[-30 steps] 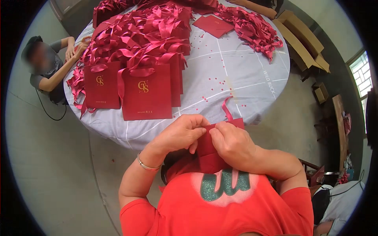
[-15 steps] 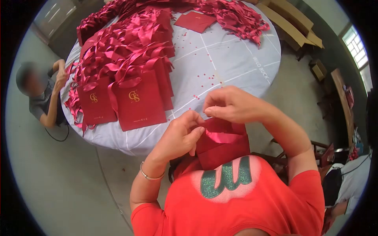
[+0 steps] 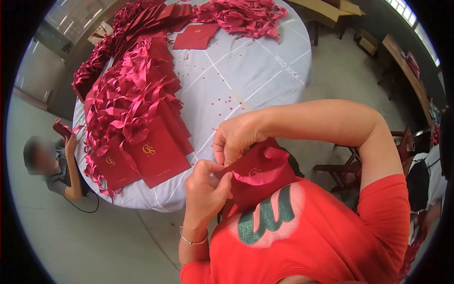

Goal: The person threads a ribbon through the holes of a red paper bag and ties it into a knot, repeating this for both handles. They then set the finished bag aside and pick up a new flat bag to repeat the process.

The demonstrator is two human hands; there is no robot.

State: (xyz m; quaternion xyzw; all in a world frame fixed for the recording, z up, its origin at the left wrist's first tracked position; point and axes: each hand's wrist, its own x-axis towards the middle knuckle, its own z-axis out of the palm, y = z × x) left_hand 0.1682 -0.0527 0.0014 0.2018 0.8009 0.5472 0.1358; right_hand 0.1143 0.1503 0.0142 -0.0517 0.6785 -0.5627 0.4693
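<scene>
A dark red paper gift bag [image 3: 253, 165] with a gold logo lies tilted against my red shirt. Its shiny ribbon handle [image 3: 265, 179] loops across the front. At the bag's left corner, my left hand [image 3: 205, 189] is closed, with thumb and forefinger pinching the ribbon's end by the edge. My right hand [image 3: 239, 137] reaches over the bag from above, its fingers bent down and closed near my left fingertips. Whatever sits between the right fingertips is too small or hidden to name.
Rows of finished-looking red bags [image 3: 158, 154] with ribbons crowd the left of the round cloth-covered table [image 3: 265, 71]. Small red dots are scattered on the cloth. Flat red bags [image 3: 196, 37] lie farther back. Another person [image 3: 56, 161] holds a red item at left. A wooden stool [image 3: 343, 173] stands at right.
My right hand has swung left and down to meet my left hand at the bag's corner. The bag has turned, bringing its logo into view. The other person has raised a red item.
</scene>
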